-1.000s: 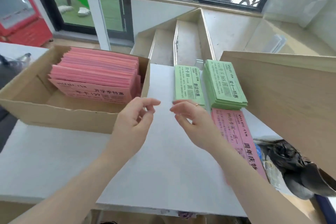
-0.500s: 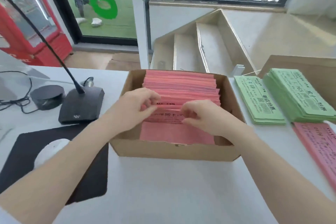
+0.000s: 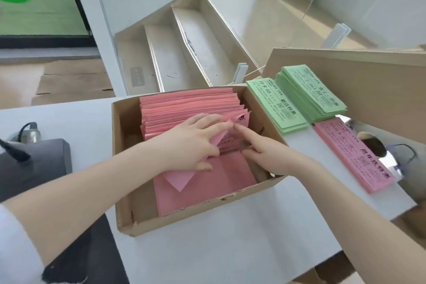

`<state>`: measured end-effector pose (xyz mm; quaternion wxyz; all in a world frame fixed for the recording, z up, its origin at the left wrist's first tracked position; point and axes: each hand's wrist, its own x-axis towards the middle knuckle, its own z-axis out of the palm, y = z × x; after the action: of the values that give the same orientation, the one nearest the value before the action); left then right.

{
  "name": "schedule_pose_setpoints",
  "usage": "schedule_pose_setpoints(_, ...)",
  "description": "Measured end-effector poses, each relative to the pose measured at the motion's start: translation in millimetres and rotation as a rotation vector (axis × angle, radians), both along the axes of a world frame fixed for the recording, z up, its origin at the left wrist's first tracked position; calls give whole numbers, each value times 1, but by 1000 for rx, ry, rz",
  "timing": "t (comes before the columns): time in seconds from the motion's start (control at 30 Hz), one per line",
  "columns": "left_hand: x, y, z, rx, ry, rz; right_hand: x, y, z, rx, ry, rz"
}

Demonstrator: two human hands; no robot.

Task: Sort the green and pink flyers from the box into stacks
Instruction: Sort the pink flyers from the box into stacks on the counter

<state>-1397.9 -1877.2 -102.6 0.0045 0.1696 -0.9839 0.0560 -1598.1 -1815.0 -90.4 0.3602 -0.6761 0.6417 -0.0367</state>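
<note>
A cardboard box (image 3: 196, 222) stands on the white table, packed with pink flyers (image 3: 189, 104) on edge. My left hand (image 3: 191, 145) reaches into the box and pinches one loose pink flyer (image 3: 177, 180) between thumb and fingers; its corner sticks out below my palm. My right hand (image 3: 274, 159) is beside it, its straight index finger touching the tops of the flyers. To the right of the box lie two green flyer stacks (image 3: 276, 108) (image 3: 315, 94). In front of them lies a pink flyer stack (image 3: 352, 154).
A black microphone base (image 3: 34, 159) and a dark mat (image 3: 92, 251) lie left of the box. A wooden board (image 3: 368, 85) rises behind the sorted stacks, and a dark bag (image 3: 378, 145) sits at the right table edge. Steps descend beyond the table.
Both hands moved from the table beside the sorted stacks into the box. My left hand has taken hold of a pink flyer and pulled it partly loose.
</note>
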Motion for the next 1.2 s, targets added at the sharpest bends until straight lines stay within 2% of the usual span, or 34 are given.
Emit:
schedule_pose_setpoints(0.07,4,-2,-3,-11,-10,-1,-3,1,1,-45,-18,-103)
schedule_pose_setpoints(0.13,5,-3,0,-66,-22,79,-2,-2,6,-32,108,-158)
schedule_pose_setpoints(0.23,4,-7,-5,-58,5,226,7,-9,6,246,405,-78)
schedule_pose_setpoints(0.3,6,-8,-10,13,-115,283,15,-15,2,400,550,-7)
schedule_pose_setpoints(0.4,10,-5,-13,34,-131,263,25,-21,-5,466,635,34)
schedule_pose_setpoints(0.5,11,-8,-10,60,-137,254,38,-22,-10,492,637,4)
schedule_pose_setpoints(0.57,11,-9,-9,78,-150,255,43,-23,-18,511,572,-114)
schedule_pose_setpoints(0.67,12,-9,-7,117,-133,262,43,-22,-31,492,287,-440)
schedule_pose_setpoints(0.77,13,-9,-7,150,-129,262,48,-27,-37,491,56,-641)
schedule_pose_setpoints(1.07,18,-4,-7,129,-207,278,48,-29,-38,553,-121,-707)
schedule_pose_setpoints(1.2,18,-4,-5,157,-195,301,50,-32,-38,627,-418,-737)
